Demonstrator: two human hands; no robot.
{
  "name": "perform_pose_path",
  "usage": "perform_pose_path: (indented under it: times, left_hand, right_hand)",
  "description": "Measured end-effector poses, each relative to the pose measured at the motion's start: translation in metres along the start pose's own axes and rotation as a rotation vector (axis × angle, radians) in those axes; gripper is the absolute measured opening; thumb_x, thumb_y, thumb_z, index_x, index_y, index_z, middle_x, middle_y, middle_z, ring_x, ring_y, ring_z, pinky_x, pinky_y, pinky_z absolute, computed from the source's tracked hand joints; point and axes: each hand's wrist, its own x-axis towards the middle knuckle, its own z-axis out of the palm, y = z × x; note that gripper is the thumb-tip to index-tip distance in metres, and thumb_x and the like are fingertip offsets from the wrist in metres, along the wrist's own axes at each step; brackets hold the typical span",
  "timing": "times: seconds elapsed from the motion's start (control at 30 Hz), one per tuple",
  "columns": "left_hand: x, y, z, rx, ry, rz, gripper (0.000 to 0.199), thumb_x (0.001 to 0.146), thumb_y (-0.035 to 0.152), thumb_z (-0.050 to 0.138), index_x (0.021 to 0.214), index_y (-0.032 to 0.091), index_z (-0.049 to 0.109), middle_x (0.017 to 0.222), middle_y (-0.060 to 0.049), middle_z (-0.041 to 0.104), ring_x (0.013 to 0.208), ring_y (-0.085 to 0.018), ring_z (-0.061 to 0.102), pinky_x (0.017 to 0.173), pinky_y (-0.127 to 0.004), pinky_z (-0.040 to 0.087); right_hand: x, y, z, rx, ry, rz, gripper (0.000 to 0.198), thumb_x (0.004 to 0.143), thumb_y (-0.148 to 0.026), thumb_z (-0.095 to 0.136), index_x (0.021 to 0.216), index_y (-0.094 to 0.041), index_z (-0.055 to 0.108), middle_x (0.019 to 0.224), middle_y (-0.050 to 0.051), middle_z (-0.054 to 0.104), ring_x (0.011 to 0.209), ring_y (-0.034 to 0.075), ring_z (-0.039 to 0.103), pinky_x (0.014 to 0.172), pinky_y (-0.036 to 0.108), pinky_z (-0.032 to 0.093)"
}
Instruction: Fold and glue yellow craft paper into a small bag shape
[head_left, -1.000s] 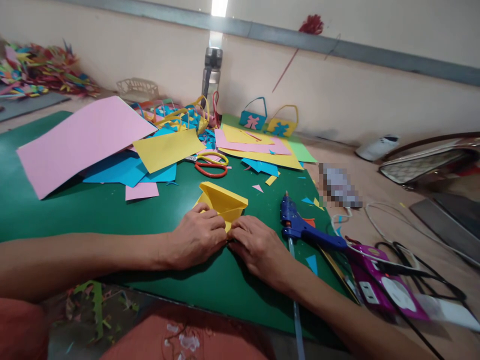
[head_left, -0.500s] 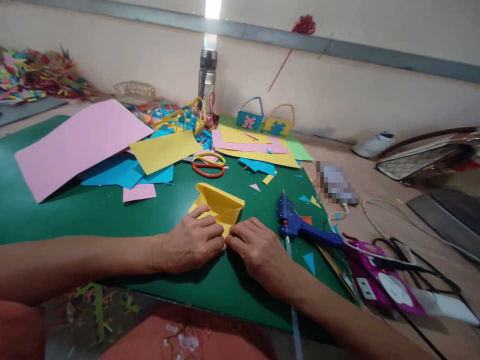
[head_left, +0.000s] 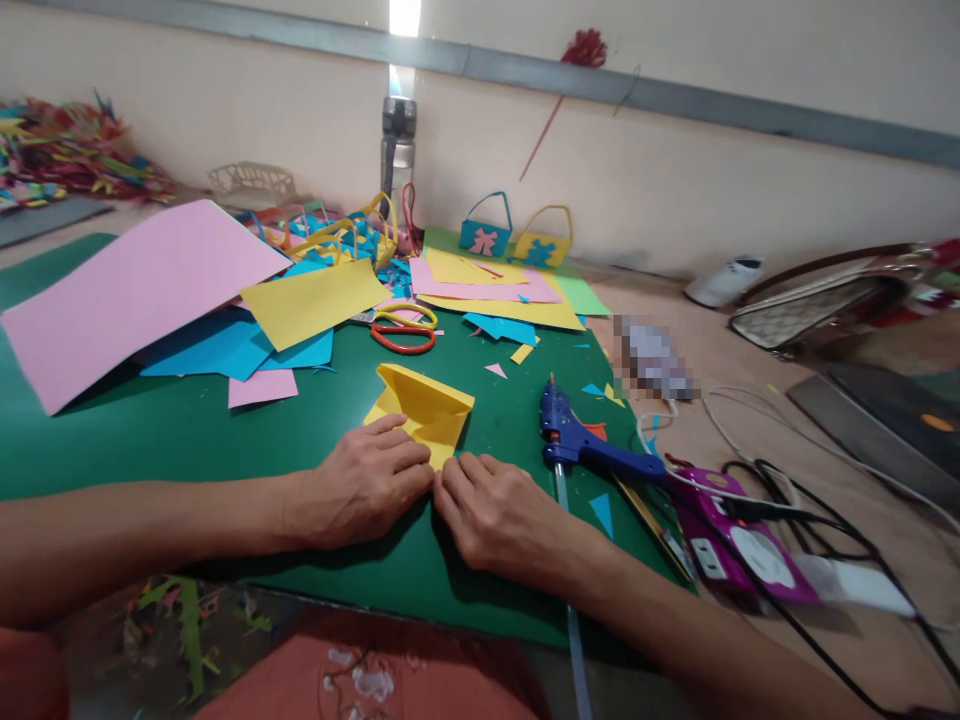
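A folded piece of yellow paper lies on the green board in front of me, its far edge raised in a fold. My left hand is closed on its near left side, fingers bent over the paper. My right hand pinches the near edge with fingertips close beside the left ones. The near corner is hidden under both hands. To the right of my right hand rests a blue glue gun with a glue stick hanging from its back. Scissors with yellow and red handles lie beyond the paper.
Pink paper and yellow paper sheets lie at the left. Two small paper bags stand at the back, near a bottle. A purple power strip with cables lies right. Paper scraps are heaped behind.
The camera view has shifted slightly, so everything sits further left. My hands stay on the yellow paper, and its raised far fold looks a little flatter.
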Motion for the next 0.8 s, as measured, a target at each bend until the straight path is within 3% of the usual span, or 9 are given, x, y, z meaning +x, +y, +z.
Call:
perform_pose_path:
  times: [0.13,0.33,0.5,0.67,0.8]
  left_hand:
    - [-0.001,0.001,0.0,-0.007,-0.007,-0.021,0.026,0.089,0.02,0.041,0.072,0.017,0.06,0.073,-0.003,0.062,0.069,-0.015,0.055,0.085,-0.037,0.041]
    - [-0.005,0.004,-0.005,0.0,-0.137,-0.024,0.02,0.087,0.031,0.046,0.09,0.018,0.061,0.089,-0.006,0.063,0.081,-0.02,0.056,0.088,-0.042,0.04]
    - [-0.005,0.006,-0.007,0.007,-0.147,-0.001,0.023,0.086,0.033,0.048,0.097,0.018,0.06,0.093,-0.008,0.063,0.084,-0.022,0.057,0.088,-0.046,0.041]
    - [-0.008,0.005,-0.005,-0.041,-0.06,0.016,0.019,0.087,0.027,0.047,0.087,0.015,0.062,0.086,-0.007,0.065,0.082,-0.019,0.059,0.094,-0.042,0.041]
    - [-0.009,0.004,-0.002,-0.058,-0.006,0.005,0.02,0.088,0.019,0.044,0.081,0.014,0.062,0.082,-0.007,0.065,0.077,-0.017,0.059,0.089,-0.039,0.045]
  right_hand:
    - [0.0,0.001,-0.004,0.013,-0.067,0.019,0.014,0.085,-0.01,0.042,0.082,-0.013,0.056,0.073,0.007,0.058,0.062,0.019,0.052,0.048,0.03,0.037]
    - [-0.009,0.004,-0.002,0.199,-0.177,0.13,0.019,0.08,-0.012,0.052,0.099,-0.012,0.054,0.09,0.008,0.058,0.079,0.021,0.053,0.061,0.032,0.043]
    - [-0.01,0.004,0.004,0.084,-0.186,0.284,0.022,0.082,-0.012,0.05,0.104,-0.012,0.053,0.09,0.009,0.057,0.08,0.022,0.051,0.066,0.035,0.04]
    - [-0.011,0.001,0.003,0.094,-0.174,0.229,0.026,0.08,-0.013,0.051,0.107,-0.012,0.052,0.088,0.009,0.056,0.079,0.022,0.05,0.067,0.037,0.036]
    - [-0.011,-0.004,-0.004,0.149,-0.185,0.155,0.024,0.081,-0.015,0.05,0.104,-0.012,0.053,0.089,0.01,0.056,0.08,0.022,0.051,0.069,0.038,0.036]
